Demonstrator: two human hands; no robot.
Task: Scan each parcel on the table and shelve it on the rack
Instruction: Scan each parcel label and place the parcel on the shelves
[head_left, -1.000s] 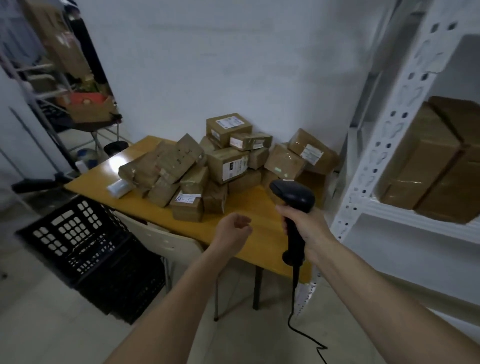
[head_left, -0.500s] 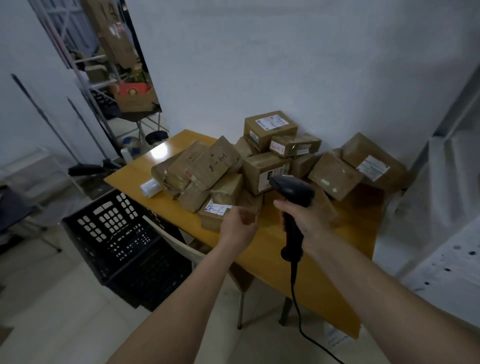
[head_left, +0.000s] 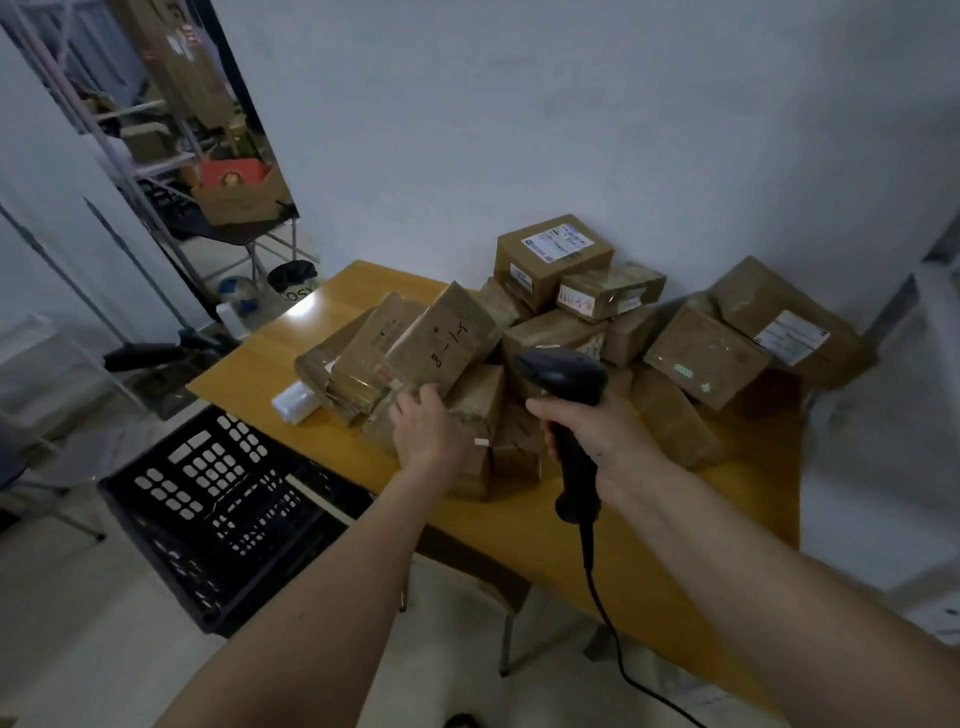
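Brown cardboard parcels (head_left: 550, 332) are still in a big heap on our yellow wooden table (head_left: 639, 561), approx. a dozen or more. So most of the job is left, we think.

Our right hand (head_left: 608, 441) grips the black corded handheld scanner (head_left: 563, 384) tight by its handle, w/ the head pointing at the heap. A green light spot shows on one box on the right (head_left: 701, 364).

Our left hand (head_left: 428, 428) is on the near, low part of the heap. Its fingers touch a small brown parcel (head_left: 470, 415), just under the tilted flat parcel with black writing (head_left: 441, 345). We can't tell if the fingers have closed on it yet.

The rack isn't in view here, so we can't say how many are shelved.

A black plastic crate (head_left: 218, 499) sits on the floor, left of the table.
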